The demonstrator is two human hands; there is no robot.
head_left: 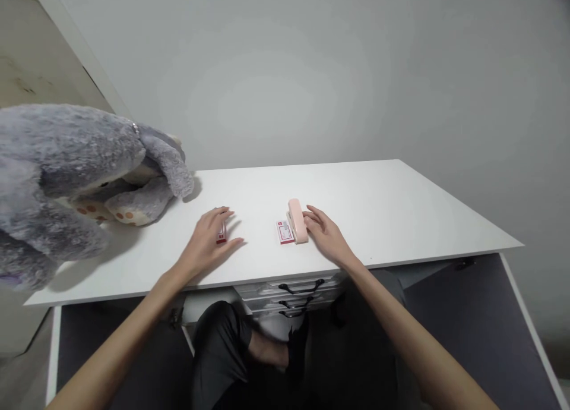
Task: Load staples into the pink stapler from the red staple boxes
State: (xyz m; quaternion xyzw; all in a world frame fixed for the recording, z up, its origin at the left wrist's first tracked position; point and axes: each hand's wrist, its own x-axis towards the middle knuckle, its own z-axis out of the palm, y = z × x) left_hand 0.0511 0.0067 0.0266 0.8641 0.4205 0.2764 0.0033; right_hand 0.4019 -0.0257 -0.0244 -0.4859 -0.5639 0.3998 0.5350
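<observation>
A pink stapler lies lengthwise away from me on the white desk. Close against its left side is a small white and red box. My right hand rests at the stapler's right side, fingers loosely spread and fingertips at or very near it; whether they touch I cannot tell. Over a second small red and white box is my left hand, thumb and fingers apart. The hand covers most of that box, and contact is not clear.
A large grey plush toy takes up the desk's left end. The white desk meets a grey wall at the back. Below its front edge are drawers with black handles, near my legs.
</observation>
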